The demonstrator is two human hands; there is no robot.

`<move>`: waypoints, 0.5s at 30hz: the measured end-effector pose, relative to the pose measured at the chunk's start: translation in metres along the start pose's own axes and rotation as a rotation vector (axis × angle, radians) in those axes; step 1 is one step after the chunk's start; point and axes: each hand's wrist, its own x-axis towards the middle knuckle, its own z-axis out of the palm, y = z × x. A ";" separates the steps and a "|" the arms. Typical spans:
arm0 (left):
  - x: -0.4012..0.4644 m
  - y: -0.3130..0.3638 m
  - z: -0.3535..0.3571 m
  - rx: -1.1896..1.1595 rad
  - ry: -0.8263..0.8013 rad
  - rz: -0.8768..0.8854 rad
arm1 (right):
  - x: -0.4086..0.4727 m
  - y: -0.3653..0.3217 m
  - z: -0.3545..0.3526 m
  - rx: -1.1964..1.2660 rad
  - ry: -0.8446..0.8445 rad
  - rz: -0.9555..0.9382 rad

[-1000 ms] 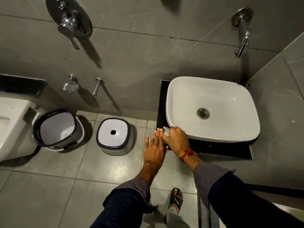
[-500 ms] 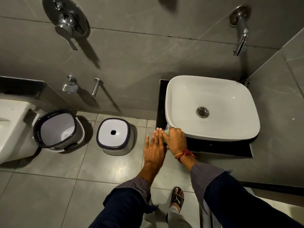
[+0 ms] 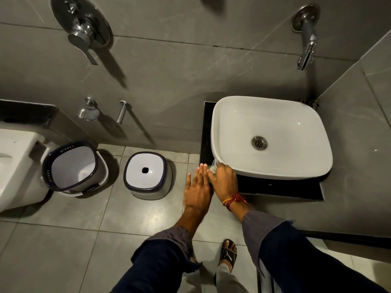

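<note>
Right hand (image 3: 224, 181) curls round a small clear bottle of greenish liquid (image 3: 212, 169) at the front-left corner of the white square ceramic basin (image 3: 220, 132). Left hand (image 3: 197, 192) is flat and empty just beside it. I'd turn that palm up, then squeeze gently.

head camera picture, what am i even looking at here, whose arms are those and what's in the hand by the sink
There is no machine here. A person wears a wide-angle camera on the head, looking down, so both arms enter from the bottom edge. The room is a bathroom. The right hand curls round a small clear container, mostly hidden, at the front-left corner of the white sink, which sits on a black counter. The left hand is held flat beside it, fingers straight, holding nothing. On the floor stand a bucket and a white stool. A toilet shows at left, and a tap on the wall.
</note>
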 end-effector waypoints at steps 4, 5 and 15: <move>0.000 0.001 0.001 -0.034 0.024 -0.011 | -0.002 0.005 0.000 0.125 0.045 0.016; 0.000 0.001 0.002 -0.031 0.027 -0.014 | -0.002 0.006 0.001 0.141 0.052 -0.003; 0.000 0.003 0.006 -0.017 0.043 -0.023 | -0.011 0.006 0.003 0.148 0.027 -0.003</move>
